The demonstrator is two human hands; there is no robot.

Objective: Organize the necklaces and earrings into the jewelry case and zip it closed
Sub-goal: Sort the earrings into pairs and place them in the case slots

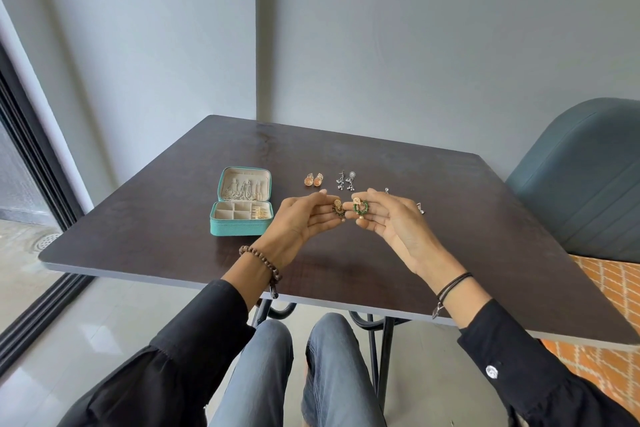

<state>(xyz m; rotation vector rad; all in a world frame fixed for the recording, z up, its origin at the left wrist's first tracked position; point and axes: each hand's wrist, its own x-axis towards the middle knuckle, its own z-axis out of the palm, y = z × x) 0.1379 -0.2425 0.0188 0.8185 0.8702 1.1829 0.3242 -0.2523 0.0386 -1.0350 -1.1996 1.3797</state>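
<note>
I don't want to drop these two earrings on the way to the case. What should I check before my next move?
1. Jewelry case open, lid back: ok.
2. Empty compartments in its lower half: ok.
3. Left hand pinches dark earring: ok.
4. Right hand pinches green earring: ok.
5. Earring backs in place: cannot tell.
6. All earrings off the table: not ok; orange earrings and silver earrings lie there.
</note>
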